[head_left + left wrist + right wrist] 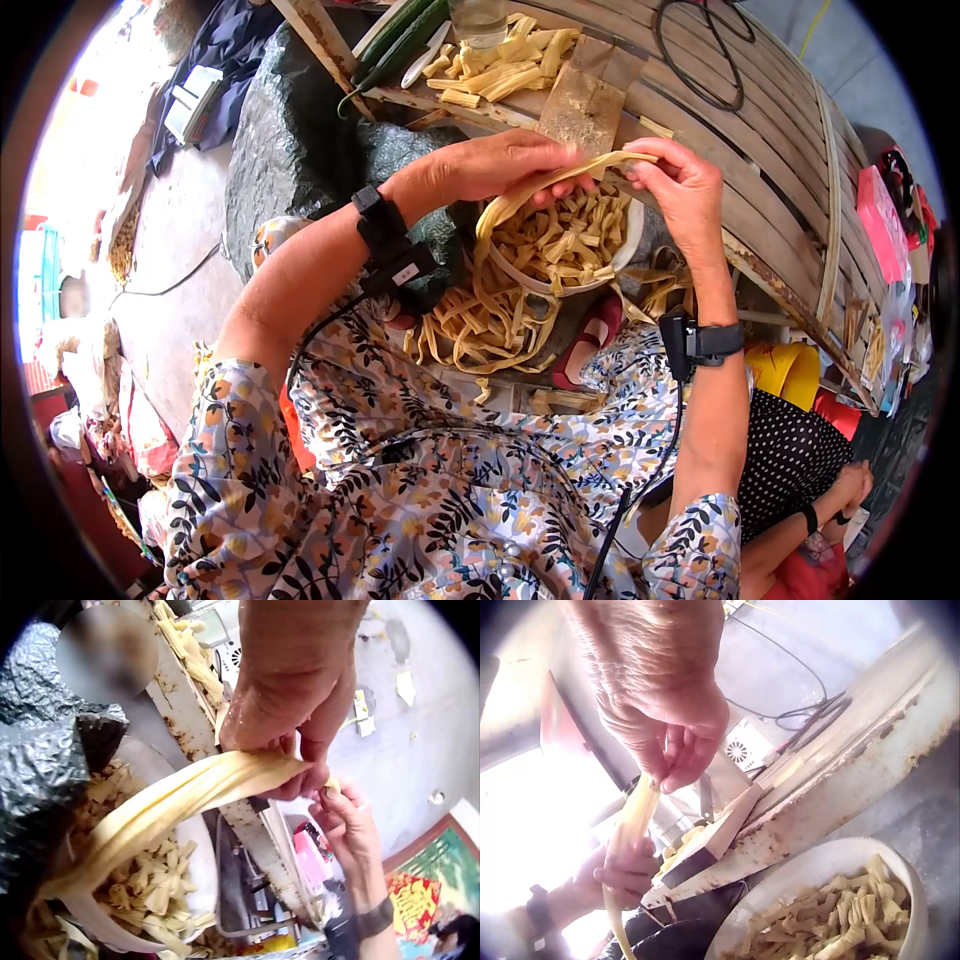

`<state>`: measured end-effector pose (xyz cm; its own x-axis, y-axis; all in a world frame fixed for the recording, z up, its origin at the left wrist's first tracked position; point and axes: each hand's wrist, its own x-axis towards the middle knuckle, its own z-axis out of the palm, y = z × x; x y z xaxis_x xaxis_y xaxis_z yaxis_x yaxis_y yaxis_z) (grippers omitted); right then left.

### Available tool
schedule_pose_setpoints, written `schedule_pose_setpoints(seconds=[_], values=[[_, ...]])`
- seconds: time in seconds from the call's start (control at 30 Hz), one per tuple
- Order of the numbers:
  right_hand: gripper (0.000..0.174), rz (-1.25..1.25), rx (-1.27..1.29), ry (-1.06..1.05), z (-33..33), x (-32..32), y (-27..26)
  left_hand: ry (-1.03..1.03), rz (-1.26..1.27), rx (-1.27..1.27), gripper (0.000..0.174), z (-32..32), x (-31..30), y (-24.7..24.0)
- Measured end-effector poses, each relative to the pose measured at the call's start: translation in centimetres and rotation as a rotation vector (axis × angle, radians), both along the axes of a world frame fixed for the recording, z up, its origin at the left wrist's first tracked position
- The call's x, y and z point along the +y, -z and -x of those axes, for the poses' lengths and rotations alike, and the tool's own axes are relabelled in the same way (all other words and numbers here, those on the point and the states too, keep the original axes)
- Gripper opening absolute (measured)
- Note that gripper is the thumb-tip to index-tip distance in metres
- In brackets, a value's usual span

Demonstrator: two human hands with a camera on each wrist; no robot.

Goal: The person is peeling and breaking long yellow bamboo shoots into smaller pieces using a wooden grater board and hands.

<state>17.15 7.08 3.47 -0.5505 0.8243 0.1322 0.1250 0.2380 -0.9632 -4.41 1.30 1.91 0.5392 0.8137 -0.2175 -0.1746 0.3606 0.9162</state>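
Observation:
A long, pale yellow, soft folded strip (515,205) runs between both hands above a white bowl (637,235). My left hand (490,165) grips it partway along, fingers curled round it, while its loose length hangs down at the left. At the other end, my right hand (685,190) pinches the strip's tip between thumb and fingers. In the right wrist view that pinch shows close up, with the left hand (630,874) lower down the strip. Short knotted yellow pieces (560,240) heap up inside the bowl.
More loose strips (480,325) lie below the bowl near a red shoe (590,340). On the slatted table (700,120) are a wooden board (585,105), cut yellow pieces (510,70), cucumbers (405,40) and a black cable (735,80). Dark plastic sheeting (290,150) stands left; another person's arm (800,530) shows lower right.

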Motion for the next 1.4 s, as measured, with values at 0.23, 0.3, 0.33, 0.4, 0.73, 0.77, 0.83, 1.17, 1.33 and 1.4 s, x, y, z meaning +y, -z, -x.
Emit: schedule_pose_setpoints(seconds=[0.23, 0.3, 0.33, 0.4, 0.73, 0.77, 0.83, 1.17, 1.33, 1.4], values=[[0.019, -0.093, -0.059, 0.035, -0.6, 0.9, -1.5, -0.401, -0.713, 0.665, 0.015, -0.6, -0.4, 2.1], [0.021, -0.09, -0.127, 0.0, 0.2, 0.9, -0.3, -0.39, -1.042, 0.774, 0.011, -1.7, -0.8, 1.7], [0.025, 0.014, -0.199, -0.043, 0.7, 0.4, 0.1, -0.329, -1.127, 0.849, 0.01, -2.1, -1.0, 1.2], [0.024, 0.274, -0.259, -0.036, 0.7, -0.6, 1.0, -0.266, -1.263, 0.965, 0.011, -2.7, -1.6, 0.4], [0.031, 0.679, -0.038, -0.562, 0.3, -3.7, 0.0, -0.134, -0.542, 0.593, 0.025, 0.4, 0.0, -0.3], [0.033, 0.766, 0.15, -0.67, 0.6, -4.1, -0.9, -0.173, -0.422, 0.471, 0.026, 0.2, -0.2, -0.1], [0.05, 0.717, 0.428, -0.61, 1.2, -3.4, -1.3, -0.244, -0.185, 0.223, 0.027, -0.6, -0.7, 0.8], [0.033, 0.11, -0.071, -0.167, 2.2, -2.7, 0.5, 0.131, 0.272, -0.676, 0.044, -4.6, -2.0, 4.8], [0.03, -0.695, -0.194, 0.031, 2.4, -2.0, 0.8, -0.195, 0.317, -0.48, 0.027, -4.5, -1.5, 4.0], [0.029, -0.726, -0.235, 0.19, 2.2, -2.4, 0.9, -0.453, 0.229, -0.259, 0.02, -4.4, -1.2, 2.0]])
